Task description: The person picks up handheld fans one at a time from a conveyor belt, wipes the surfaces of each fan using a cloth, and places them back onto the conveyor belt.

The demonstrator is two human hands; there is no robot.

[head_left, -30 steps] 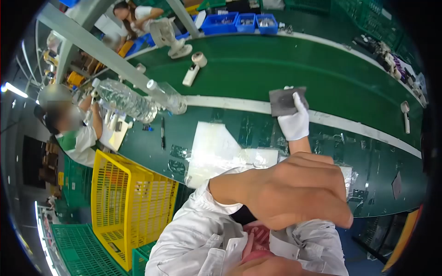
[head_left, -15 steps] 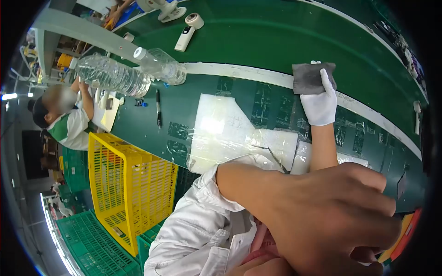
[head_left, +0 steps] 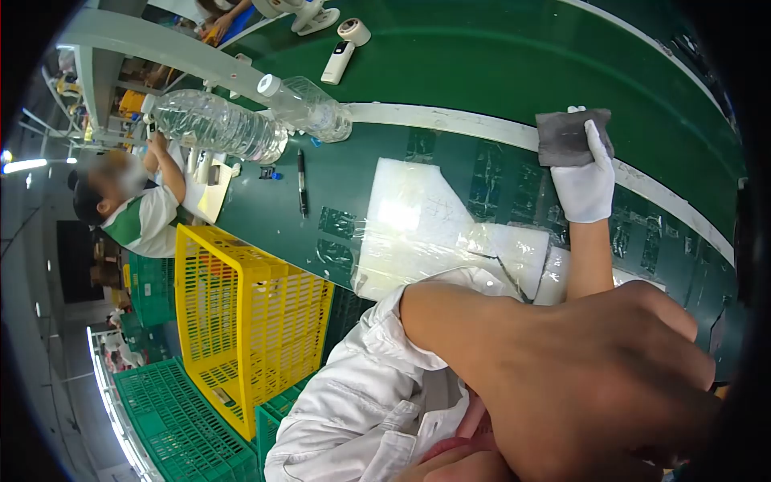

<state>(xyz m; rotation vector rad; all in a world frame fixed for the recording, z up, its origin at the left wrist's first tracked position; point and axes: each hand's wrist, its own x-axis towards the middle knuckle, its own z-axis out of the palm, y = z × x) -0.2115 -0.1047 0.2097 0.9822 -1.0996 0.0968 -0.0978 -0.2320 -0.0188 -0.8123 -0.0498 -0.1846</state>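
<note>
Gloved right hand point(head_left: 589, 181) far right over the green worktop point(head_left: 498, 64), fingers closed on a grey cloth point(head_left: 567, 136) pressed at the white stripe. Bare left hand point(head_left: 594, 377) huge and near the lens at lower right, knuckles bent; cannot tell whether grasping anything. White sheet point(head_left: 418, 221) under clear film near centre, pen point(head_left: 302, 183) just left of it, two bottles point(head_left: 257, 120) lying far left, yellow crate point(head_left: 249, 321) near left below the worktop edge, another person's sleeve point(head_left: 148, 225) at far left.
</note>
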